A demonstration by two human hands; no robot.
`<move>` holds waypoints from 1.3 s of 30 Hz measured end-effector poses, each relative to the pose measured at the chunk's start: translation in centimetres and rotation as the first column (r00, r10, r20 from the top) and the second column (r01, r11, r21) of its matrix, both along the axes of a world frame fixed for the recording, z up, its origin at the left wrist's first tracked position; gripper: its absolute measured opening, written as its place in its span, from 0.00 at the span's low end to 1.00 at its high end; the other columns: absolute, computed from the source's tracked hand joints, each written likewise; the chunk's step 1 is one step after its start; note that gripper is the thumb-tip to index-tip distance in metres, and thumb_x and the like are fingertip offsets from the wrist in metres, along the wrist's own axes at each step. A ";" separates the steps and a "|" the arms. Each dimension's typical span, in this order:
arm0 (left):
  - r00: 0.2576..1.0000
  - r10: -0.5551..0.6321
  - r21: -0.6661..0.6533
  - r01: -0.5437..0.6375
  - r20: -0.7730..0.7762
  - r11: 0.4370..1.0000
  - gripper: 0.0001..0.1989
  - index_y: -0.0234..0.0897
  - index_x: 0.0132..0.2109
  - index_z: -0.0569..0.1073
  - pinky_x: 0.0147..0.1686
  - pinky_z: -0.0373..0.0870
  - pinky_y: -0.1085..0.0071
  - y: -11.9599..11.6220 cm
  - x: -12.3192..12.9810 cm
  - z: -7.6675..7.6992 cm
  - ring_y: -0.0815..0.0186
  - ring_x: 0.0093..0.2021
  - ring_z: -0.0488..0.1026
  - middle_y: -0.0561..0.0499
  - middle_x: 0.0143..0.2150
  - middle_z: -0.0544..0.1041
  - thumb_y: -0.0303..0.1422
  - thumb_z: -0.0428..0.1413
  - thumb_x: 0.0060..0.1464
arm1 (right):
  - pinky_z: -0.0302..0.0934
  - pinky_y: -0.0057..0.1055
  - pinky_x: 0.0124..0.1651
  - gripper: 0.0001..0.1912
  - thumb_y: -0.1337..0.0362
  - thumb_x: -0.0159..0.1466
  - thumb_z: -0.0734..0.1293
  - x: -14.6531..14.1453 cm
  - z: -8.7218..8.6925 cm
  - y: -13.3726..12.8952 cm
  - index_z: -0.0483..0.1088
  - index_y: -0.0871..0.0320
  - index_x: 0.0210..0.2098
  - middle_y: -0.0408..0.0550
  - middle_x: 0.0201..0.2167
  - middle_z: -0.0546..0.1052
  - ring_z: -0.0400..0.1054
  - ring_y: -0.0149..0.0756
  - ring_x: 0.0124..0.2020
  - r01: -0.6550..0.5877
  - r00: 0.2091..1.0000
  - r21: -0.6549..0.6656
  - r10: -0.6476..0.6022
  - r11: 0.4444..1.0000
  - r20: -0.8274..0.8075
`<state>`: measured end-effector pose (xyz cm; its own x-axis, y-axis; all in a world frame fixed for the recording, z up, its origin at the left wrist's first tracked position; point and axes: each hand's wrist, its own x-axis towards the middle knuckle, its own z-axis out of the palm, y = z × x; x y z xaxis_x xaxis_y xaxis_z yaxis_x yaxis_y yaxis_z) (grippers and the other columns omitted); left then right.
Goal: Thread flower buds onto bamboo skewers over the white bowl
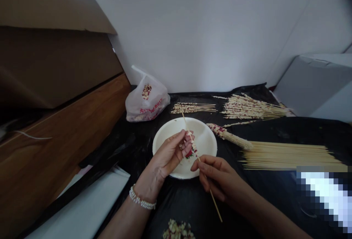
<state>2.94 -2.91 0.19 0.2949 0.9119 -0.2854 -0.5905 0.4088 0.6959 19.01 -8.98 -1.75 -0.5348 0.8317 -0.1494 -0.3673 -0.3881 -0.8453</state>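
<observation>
Over a white bowl I hold a thin bamboo skewer slantwise, with several pale and dark red corn kernels threaded along its upper part. My right hand pinches the skewer below the kernels, and its lower end sticks out beneath that hand. My left hand, curled palm up, closes around the upper part; loose kernels seem to lie in its fingers, though they are too small to be sure. Right of the bowl lies a partly stripped corncob. Bare skewers lie bundled beside it.
Behind the bowl, a small row of loaded skewers and a larger pile rest on black plastic sheeting. A white plastic bag stands back left. Loose kernels lie near me. Cardboard borders the left.
</observation>
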 end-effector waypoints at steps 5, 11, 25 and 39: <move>0.967 0.252 -0.096 -0.248 0.025 0.964 0.16 0.24 0.41 0.76 0.43 0.76 0.75 1.0 -0.7 0.1 0.65 0.41 0.79 0.38 0.41 0.79 0.10 0.49 0.51 | 0.34 0.18 0.12 0.14 0.56 0.66 0.66 -0.1 0.0 -0.1 0.72 0.63 0.37 0.37 0.16 0.72 0.49 0.15 0.07 -0.002 1.000 -0.013 0.002 1.000 0.001; 0.933 0.351 -0.111 -0.342 0.079 0.933 0.13 0.23 0.42 0.75 0.43 0.76 0.75 1.6 -1.2 -0.2 0.65 0.40 0.80 0.37 0.41 0.80 0.11 0.49 0.54 | 0.35 0.17 0.11 0.13 0.57 0.66 0.65 -0.2 -0.2 -0.1 0.72 0.63 0.37 0.37 0.16 0.72 0.49 0.16 0.07 -0.043 0.999 -0.019 0.043 0.999 -0.020; 0.930 0.359 -0.096 -0.352 0.075 0.931 0.09 0.27 0.39 0.76 0.36 0.77 0.78 1.8 -1.8 0.1 0.71 0.32 0.78 0.43 0.35 0.80 0.16 0.52 0.56 | 0.52 0.16 0.17 0.14 0.55 0.63 0.68 -2.5 -1.3 -3.0 0.70 0.61 0.35 0.41 0.19 0.75 0.64 0.22 0.14 -0.316 0.948 -0.095 0.313 0.944 -0.050; 0.927 0.375 -0.005 -0.375 -0.020 0.927 0.08 0.27 0.39 0.76 0.36 0.77 0.80 1.3 -1.4 0.6 0.70 0.34 0.79 0.42 0.36 0.81 0.17 0.54 0.55 | 0.51 0.14 0.10 0.16 0.53 0.65 0.66 -2.2 -1.8 -2.3 0.68 0.61 0.37 0.39 0.18 0.75 0.60 0.20 0.08 -0.322 0.941 -0.098 0.306 0.942 -0.147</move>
